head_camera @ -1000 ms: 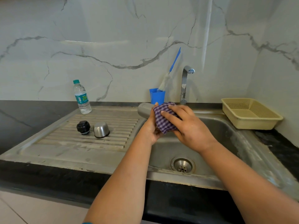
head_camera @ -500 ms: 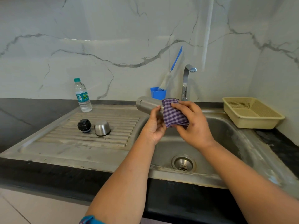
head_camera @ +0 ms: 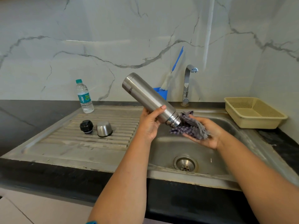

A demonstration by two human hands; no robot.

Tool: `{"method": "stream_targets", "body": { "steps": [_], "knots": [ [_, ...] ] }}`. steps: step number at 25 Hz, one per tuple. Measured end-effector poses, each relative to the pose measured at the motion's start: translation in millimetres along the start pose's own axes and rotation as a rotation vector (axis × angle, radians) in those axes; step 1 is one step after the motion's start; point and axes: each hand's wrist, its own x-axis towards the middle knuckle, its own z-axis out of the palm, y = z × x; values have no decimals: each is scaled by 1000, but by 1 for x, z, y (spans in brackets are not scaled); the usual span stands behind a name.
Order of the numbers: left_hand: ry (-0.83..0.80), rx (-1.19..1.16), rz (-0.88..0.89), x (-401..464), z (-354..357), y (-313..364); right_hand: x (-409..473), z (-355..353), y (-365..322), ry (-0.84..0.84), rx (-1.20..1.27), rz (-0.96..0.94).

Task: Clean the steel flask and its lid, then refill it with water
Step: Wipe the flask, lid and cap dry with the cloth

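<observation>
Left hand [head_camera: 149,125]: you grip the steel flask [head_camera: 149,98] near its neck, mouth tilted down over the sink [head_camera: 171,151].
Right hand [head_camera: 205,135]: palm up, fingers loosely cupping the checked cloth [head_camera: 191,126] (just below the mouth).
Risk: wet steel may slide through your one-handed hold and drop into the basin.

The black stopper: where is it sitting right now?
In the head view the black stopper stands on the ribbed draining board left of the sink basin, just left of the steel cap and in front of the plastic water bottle.
</observation>
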Motion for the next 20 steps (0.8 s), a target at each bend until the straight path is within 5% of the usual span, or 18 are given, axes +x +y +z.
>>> {"method": "stream_targets", "body": {
  "steps": [4, 9, 11, 14, 20],
  "knots": [
    [-20, 243, -26, -6, 0, -5, 11, -13, -11, 136, 2, -285],
    [-55, 614, 13, -11, 7, -23, 14, 19, 18, 136, -996, -598],
    [-131, 630, 13, -13, 7, -21, 13, 13, 14, 163, -910, -543],
    [-268, 652, 14, -16, 10, -24, 6, 7, 3, 155, -411, -324],
    [-74, 431, 138, -12, 5, -17, 20, 8, 22, 45, -378, -140]
  ]
}}
